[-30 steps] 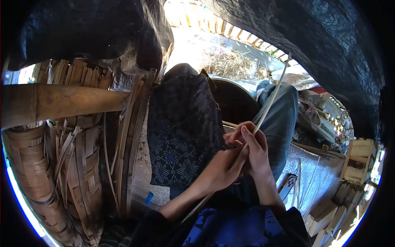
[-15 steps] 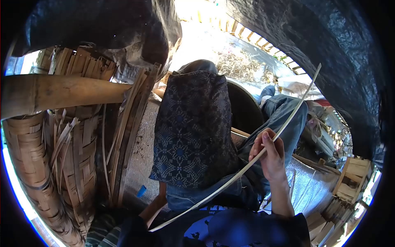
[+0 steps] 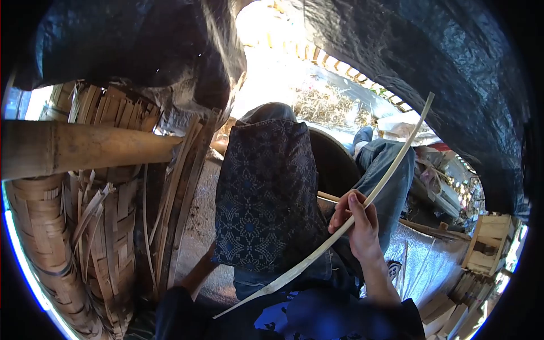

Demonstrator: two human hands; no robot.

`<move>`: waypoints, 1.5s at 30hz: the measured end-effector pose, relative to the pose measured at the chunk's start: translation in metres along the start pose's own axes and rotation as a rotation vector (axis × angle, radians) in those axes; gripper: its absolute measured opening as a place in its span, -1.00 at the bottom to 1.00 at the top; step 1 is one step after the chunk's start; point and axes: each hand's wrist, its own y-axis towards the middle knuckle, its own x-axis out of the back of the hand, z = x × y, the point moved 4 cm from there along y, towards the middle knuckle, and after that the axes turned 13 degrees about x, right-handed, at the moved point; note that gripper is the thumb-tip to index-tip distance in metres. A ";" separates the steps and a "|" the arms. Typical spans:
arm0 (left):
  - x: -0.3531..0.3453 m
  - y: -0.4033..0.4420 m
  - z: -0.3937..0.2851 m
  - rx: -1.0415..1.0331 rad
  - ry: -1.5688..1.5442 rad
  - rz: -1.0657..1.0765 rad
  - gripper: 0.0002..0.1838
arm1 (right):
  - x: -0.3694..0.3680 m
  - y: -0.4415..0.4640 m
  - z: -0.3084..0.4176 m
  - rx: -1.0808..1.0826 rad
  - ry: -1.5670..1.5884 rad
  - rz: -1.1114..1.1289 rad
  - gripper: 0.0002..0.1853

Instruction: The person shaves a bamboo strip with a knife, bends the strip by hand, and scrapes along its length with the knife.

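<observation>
A long pale strip (image 3: pixel 317 255) runs diagonally across my lap, from near my chest up to the right, bending slightly. My right hand (image 3: pixel 357 222) pinches it near the middle, thumb on top, over my right leg. A dark blue patterned cloth (image 3: pixel 263 198) covers my left leg. My left forearm (image 3: pixel 199 272) reaches down beside the cloth's lower left edge, and the left hand itself is hidden behind the cloth and leg.
Woven bamboo baskets (image 3: pixel 42 226) and a thick bamboo pole (image 3: pixel 90 148) are on the left, with upright split strips (image 3: pixel 181 198) beside them. A dark round container (image 3: pixel 331 161) lies between my legs. Dark sheeting (image 3: pixel 419 51) hangs above. A wooden crate (image 3: pixel 487 243) is at right.
My left hand has left the strip and gone down to the left, out of sight behind the cloth. The strip now lies across my lap, held by my right hand alone.
</observation>
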 end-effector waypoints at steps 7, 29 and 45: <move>0.106 0.073 -0.067 -0.101 0.395 -0.559 -0.30 | -0.016 0.002 -0.003 0.018 -0.026 0.045 -0.49; 0.168 -0.028 -0.208 -0.226 -0.523 -0.397 -0.70 | -0.147 0.095 -0.014 0.320 -0.071 0.227 -0.48; 0.167 -0.008 -0.190 -0.036 -0.267 -0.430 -0.77 | 0.175 -0.104 -0.079 0.294 -1.308 -0.477 -0.66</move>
